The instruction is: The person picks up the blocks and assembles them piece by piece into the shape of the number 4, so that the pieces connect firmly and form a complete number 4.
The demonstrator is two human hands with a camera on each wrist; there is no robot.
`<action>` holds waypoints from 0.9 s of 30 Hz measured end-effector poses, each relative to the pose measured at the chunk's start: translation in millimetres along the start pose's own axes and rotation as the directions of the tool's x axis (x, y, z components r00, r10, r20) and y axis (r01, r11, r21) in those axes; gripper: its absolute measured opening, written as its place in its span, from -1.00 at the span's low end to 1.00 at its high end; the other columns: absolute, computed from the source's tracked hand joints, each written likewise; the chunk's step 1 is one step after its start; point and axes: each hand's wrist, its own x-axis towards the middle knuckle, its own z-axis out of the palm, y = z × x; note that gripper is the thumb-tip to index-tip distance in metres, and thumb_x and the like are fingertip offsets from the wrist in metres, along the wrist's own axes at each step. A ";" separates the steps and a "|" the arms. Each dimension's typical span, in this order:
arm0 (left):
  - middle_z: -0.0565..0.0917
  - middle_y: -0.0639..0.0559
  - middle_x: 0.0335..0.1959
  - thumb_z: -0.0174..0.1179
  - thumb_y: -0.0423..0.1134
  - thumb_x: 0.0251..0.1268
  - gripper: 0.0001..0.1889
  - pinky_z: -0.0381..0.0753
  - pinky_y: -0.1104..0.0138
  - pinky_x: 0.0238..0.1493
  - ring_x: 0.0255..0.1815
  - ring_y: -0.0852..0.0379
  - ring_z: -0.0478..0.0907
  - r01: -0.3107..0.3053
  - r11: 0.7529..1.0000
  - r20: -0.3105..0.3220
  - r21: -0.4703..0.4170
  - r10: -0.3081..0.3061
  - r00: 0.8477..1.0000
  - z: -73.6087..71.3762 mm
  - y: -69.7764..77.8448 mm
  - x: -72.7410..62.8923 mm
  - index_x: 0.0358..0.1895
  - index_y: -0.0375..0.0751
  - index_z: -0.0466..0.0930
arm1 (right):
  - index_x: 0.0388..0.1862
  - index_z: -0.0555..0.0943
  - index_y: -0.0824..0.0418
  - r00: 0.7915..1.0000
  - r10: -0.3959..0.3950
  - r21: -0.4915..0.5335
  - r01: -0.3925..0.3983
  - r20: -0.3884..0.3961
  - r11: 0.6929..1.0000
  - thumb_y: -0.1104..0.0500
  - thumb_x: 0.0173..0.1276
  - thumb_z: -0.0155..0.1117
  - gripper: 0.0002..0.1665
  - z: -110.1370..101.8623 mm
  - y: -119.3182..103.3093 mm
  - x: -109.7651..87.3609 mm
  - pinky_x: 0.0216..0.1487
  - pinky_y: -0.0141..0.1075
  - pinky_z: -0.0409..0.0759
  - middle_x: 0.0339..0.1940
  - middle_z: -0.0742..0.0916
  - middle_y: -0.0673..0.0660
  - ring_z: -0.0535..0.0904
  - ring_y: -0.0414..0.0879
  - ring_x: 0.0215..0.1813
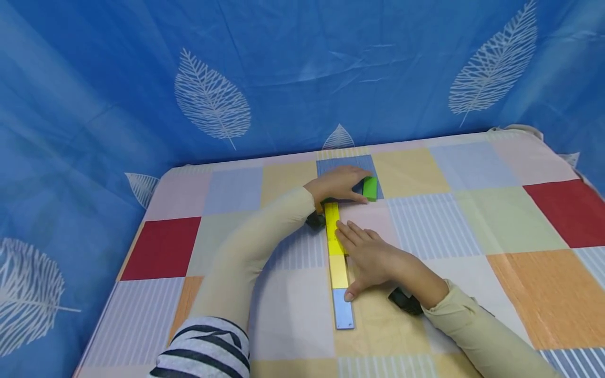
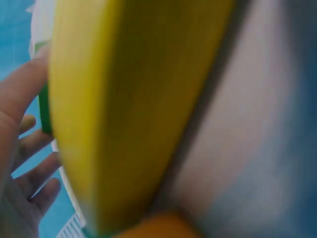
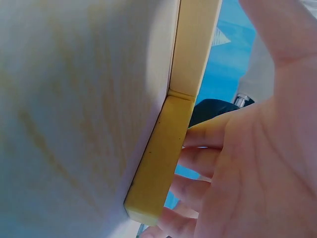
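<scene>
My left hand (image 1: 337,184) pinches a small green block (image 1: 370,189) between thumb and fingers, beyond the far end of a row of blocks. In the left wrist view the green block (image 2: 45,111) is mostly hidden behind a large, blurred yellow block (image 2: 138,99). The row runs toward me: a bright yellow part (image 1: 333,231), a pale yellow block (image 1: 338,272), then a blue block (image 1: 343,308). Along its right side lies my right hand (image 1: 373,260), fingers extended, fingertips at the yellow part and thumb at the blue block. The right wrist view shows the yellow block's side (image 3: 161,158) beside those fingers.
A patchwork cloth (image 1: 293,299) covers the table. An orange piece (image 1: 319,208) shows partly under the left wrist. Dark wrist cameras sit below both wrists. Behind the table's far edge hangs a blue curtain (image 1: 302,79) with white leaf prints.
</scene>
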 end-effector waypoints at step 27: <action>0.52 0.00 -0.37 0.05 0.39 0.01 -0.33 0.34 0.33 -0.40 -0.41 0.12 0.35 0.388 0.922 -0.382 0.018 -0.352 0.854 39.8 21.5 -168.1 0.19 0.16 0.45 | 0.43 -0.13 0.38 1.000 -0.003 -0.007 0.003 -0.006 1.000 -0.53 -0.31 0.30 0.57 0.0 -0.8 7.7 0.35 0.17 -0.04 0.48 -0.11 0.30 -0.23 0.25 0.47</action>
